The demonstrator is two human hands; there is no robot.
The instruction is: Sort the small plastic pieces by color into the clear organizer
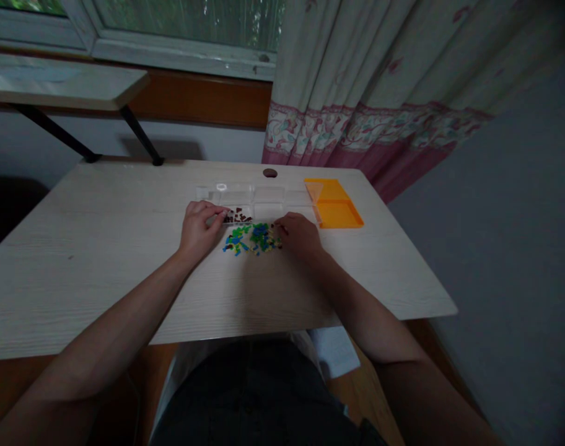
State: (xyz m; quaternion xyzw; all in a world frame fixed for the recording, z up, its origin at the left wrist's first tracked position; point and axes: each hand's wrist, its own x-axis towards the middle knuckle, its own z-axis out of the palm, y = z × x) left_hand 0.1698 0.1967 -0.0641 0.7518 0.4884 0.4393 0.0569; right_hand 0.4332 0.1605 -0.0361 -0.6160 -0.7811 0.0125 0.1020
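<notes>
A clear plastic compartment box (269, 202) lies on the table. Small dark brown pieces (238, 217) sit in its near left compartment. My left hand (199, 228) is at that compartment's left side, thumb and fingertips pinched together; what is between them is too small to make out. In front of the box lies a loose pile of small blue, green, yellow and brown pieces (254, 238). My right hand (300, 234) rests at the pile's right edge with fingers curled and closed, their tips partly hidden, so whatever they hold is unclear.
An orange tray (341, 214) lies right of the box, partly under its clear edge. A raised shelf (73, 83) on black legs stands at the back left of the pale wooden table (124, 248). A round hole (270, 173) is near the back edge, with a curtain (329, 74) behind.
</notes>
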